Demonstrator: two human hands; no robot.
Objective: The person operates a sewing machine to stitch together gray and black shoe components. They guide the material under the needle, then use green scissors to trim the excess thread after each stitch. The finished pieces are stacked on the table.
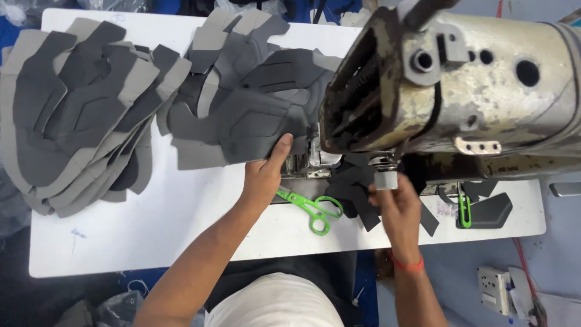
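1. Pressing down on a dark grey padded fabric piece (pixel 257 130), the left hand (pixel 264 177) is lying with its fingers together and its thumb stretched up along the piece's near edge, just beside the needle area of the sewing machine (pixel 460 85).
2. The right hand (pixel 396 209) is pinching a small grey square part (pixel 385 180) between thumb and fingertips, right under the machine's head, and is wearing an orange band (pixel 407 264) at the wrist.
3. Dark cut fabric pieces (pixel 354 194) are lying in a loose heap under and beside the right hand, touching it.
4. Green-handled scissors (pixel 311 209) are resting on the counter between the two hands, near the front edge.
5. A large stack of grey and dark grey cut pieces (pixel 78 115) is sitting fanned out at the counter's left edge, and a second stack (pixel 242 54) is lying toward the far edge, running under the piece the left hand is holding.
6. A green clip-like tool (pixel 464 209) and a dark wedge-shaped piece (pixel 491 211) are lying near the counter's right edge.
7. The white counter (pixel 163 230) is carrying all of this; the worn, cream-coloured machine is filling its right far corner.
8. No container is showing; a small grey box (pixel 496 289) is sitting on the blue floor to the right.
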